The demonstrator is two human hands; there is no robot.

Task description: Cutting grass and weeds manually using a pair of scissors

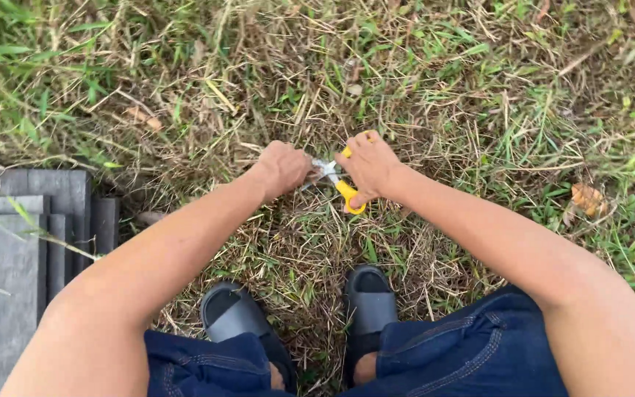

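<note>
Seemingly early on: left hand [282, 169] fisted round a tuft of dry grass [304, 192], right hand [370, 167] fingers through the yellow scissors [341, 184], blades at the tuft just beside the left fist, uncut grass everywhere around, cut not visibly finished.

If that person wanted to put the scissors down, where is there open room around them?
The grey slabs on the person's left show a flat, bare top. The grass beyond and right of the hands is open but rough, with a dry leaf. It is crowded between the left hand, right hand with yellow scissors, and the sandals.
</note>
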